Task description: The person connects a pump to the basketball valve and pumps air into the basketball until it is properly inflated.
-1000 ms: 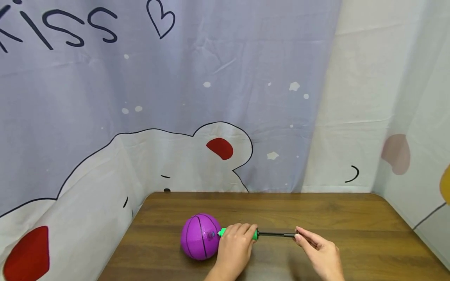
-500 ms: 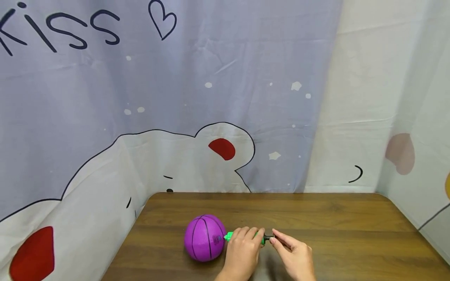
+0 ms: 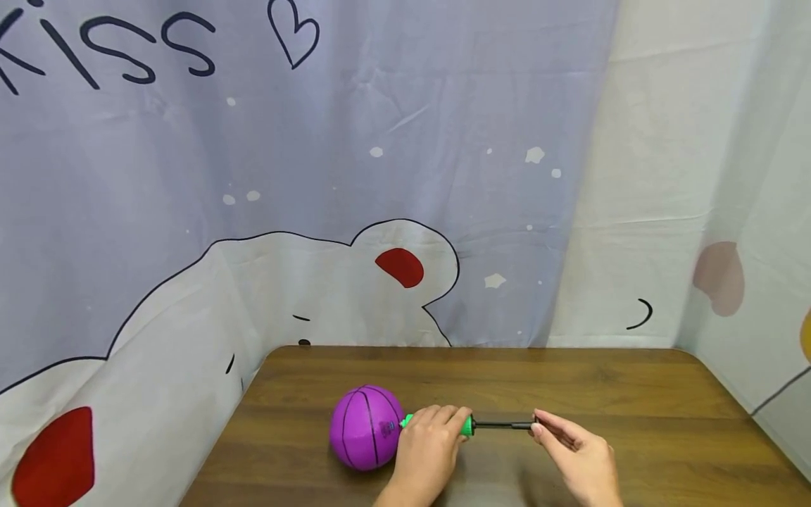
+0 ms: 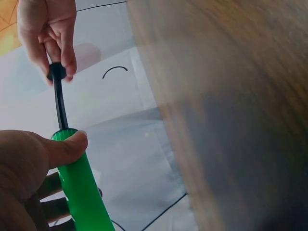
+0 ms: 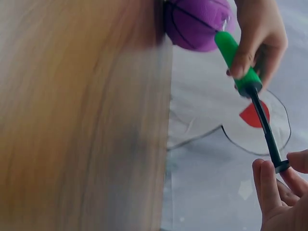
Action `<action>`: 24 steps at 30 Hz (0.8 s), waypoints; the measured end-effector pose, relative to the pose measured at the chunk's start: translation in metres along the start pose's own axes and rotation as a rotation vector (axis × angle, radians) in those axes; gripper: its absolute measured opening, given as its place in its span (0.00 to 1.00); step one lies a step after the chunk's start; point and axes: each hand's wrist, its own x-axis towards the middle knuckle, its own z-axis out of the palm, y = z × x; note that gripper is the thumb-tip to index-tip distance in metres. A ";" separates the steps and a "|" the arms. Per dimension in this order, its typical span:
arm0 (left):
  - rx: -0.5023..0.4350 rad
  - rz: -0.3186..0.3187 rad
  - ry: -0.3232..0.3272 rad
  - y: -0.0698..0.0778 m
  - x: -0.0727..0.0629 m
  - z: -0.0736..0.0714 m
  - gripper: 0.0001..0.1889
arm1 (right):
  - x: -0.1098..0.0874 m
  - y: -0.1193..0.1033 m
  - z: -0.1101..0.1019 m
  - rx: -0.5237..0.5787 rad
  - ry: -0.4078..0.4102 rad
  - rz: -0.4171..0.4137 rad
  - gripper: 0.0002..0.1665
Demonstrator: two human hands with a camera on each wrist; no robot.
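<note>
A purple ball [image 3: 364, 431] with black seam lines sits on the wooden table, left of both hands. My left hand [image 3: 426, 451] grips the green barrel of a small hand pump [image 4: 84, 192], its nozzle end right at the ball's side. Out of the barrel's right end runs a long stretch of black rod [image 3: 503, 425]. The fingers and thumb of my right hand [image 3: 579, 454] pinch the black knob [image 5: 282, 166] at the rod's far end. In the right wrist view the ball [image 5: 197, 24], barrel and rod line up, with part of the barrel hidden by the left fingers.
The brown wooden table [image 3: 665, 422] reaches back to a printed curtain [image 3: 405, 176] with a white cartoon figure. More curtain [image 3: 760, 211] hangs along the right side, close to the table's edge.
My right hand pushed the rod most of the way into the barrel half a second ago, then drew it back out to the right. My left hand keeps its grip beside the ball.
</note>
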 end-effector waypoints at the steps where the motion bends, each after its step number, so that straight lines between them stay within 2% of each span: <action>1: 0.000 0.001 -0.001 0.000 0.000 0.000 0.23 | 0.001 0.001 -0.005 -0.007 -0.001 0.010 0.21; 5: -0.005 0.001 -0.011 -0.001 0.000 0.000 0.22 | 0.002 0.003 -0.016 -0.046 -0.011 0.044 0.24; 10: -0.004 0.006 0.005 0.000 -0.001 0.002 0.23 | -0.001 0.001 -0.013 -0.041 -0.023 0.041 0.23; 15: 0.014 0.010 0.021 0.005 0.001 0.002 0.22 | -0.005 -0.005 0.004 -0.042 -0.052 0.045 0.22; 20: 0.051 0.008 -0.002 0.013 0.006 0.002 0.21 | -0.010 -0.008 0.029 -0.015 -0.031 -0.004 0.21; 24: 0.060 0.021 -0.023 0.017 0.007 0.001 0.21 | -0.011 -0.009 0.046 0.028 -0.055 -0.012 0.19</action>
